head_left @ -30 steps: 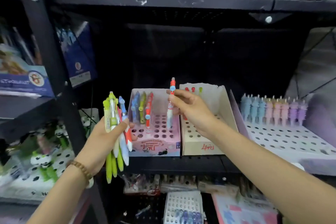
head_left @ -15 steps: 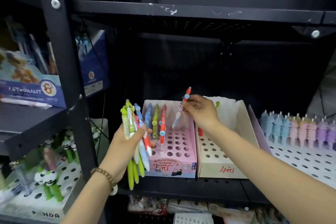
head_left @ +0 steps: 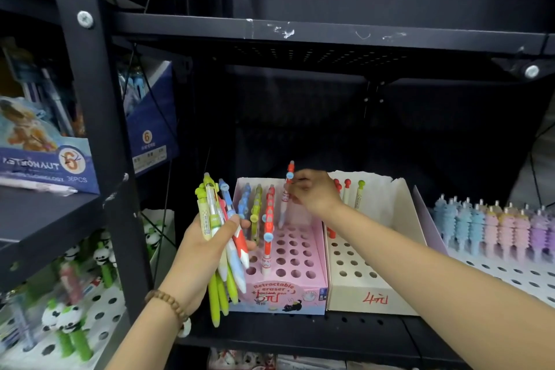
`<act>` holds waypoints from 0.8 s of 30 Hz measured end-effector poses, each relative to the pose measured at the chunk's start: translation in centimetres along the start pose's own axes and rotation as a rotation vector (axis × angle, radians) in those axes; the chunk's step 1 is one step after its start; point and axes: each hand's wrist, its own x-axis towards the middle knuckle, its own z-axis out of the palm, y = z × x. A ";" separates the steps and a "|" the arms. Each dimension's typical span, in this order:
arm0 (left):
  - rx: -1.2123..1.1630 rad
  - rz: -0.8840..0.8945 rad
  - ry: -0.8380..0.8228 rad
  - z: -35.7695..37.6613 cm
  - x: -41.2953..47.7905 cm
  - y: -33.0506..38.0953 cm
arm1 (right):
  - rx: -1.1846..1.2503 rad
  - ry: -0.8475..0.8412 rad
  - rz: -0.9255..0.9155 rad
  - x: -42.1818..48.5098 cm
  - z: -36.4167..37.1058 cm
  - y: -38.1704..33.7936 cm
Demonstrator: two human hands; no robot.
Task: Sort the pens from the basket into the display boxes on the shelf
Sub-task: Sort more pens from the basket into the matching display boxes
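Right hand (head_left: pixel 313 197) pinched a tilted pen (head_left: pixel 283 210) at the box's (head_left: pixel 300 291) twelve o'clock; its tip could miss the hole (head_left: pixel 281 242).

pen box (head_left: pixel 279 294) L of 2nd box (head_left: pixel 372 300), wide tray (head_left: pixel 495 270) R, all on shelf (head_left: pixel 300 336)

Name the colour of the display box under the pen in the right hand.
Pink display box, shown best in the head view.

Red-capped pen (head_left: pixel 289 177) in right hand (head_left: pixel 315 197) over pink box (head_left: pixel 300 294); pen bundle (head_left: pixel 216 210) in left hand (head_left: pixel 204 252).
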 end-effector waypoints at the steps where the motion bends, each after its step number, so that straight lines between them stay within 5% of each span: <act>1: -0.002 -0.002 -0.002 -0.1 0.0 0.0 | -0.057 -0.032 -0.002 0.2 0.1 -0.1; 7: 0.003 0.003 -0.008 -0.4 0.0 0.1 | -0.581 -0.275 0.006 0.4 0.6 -0.7; 12: 0.010 -0.006 -0.047 -0.1 -0.6 0.3 | -0.672 -0.347 0.066 -0.1 -0.2 -1.8; 17: -0.070 0.008 -0.076 0.5 -1.5 1.1 | -0.151 -0.254 0.077 -2.3 -3.2 -3.9; 24: -0.092 -0.042 -0.127 3.3 -2.7 2.3 | 0.274 -0.494 0.042 -7.2 -4.7 -5.5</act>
